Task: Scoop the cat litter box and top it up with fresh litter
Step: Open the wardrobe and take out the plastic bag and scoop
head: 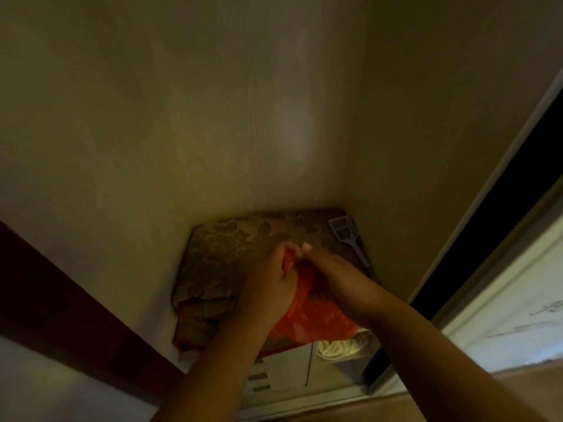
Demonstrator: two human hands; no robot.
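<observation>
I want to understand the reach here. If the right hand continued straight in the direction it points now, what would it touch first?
The right hand points up-left, toward the left hand, which it nearly meets over the red plastic bag. It would probably touch the left hand's fingers first; beyond lies the floral cloth. Depth is unclear.

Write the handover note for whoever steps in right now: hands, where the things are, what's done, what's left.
Left hand: grips the bunched top of the thin red plastic bag.
Right hand: also on the bag's neck, fingers meeting the left hand's; it looks like twisting or tying it.
The bag rests on the brown floral-patterned cloth in the corner.
The pale grey slotted plastic litter scoop lies untouched on the cloth by the right wall.
Done: scoop put down, so scooping is probably over; the bag's contents are hidden.
Left: finish closing the bag, then top up. No litter box or fresh litter is in view.
</observation>
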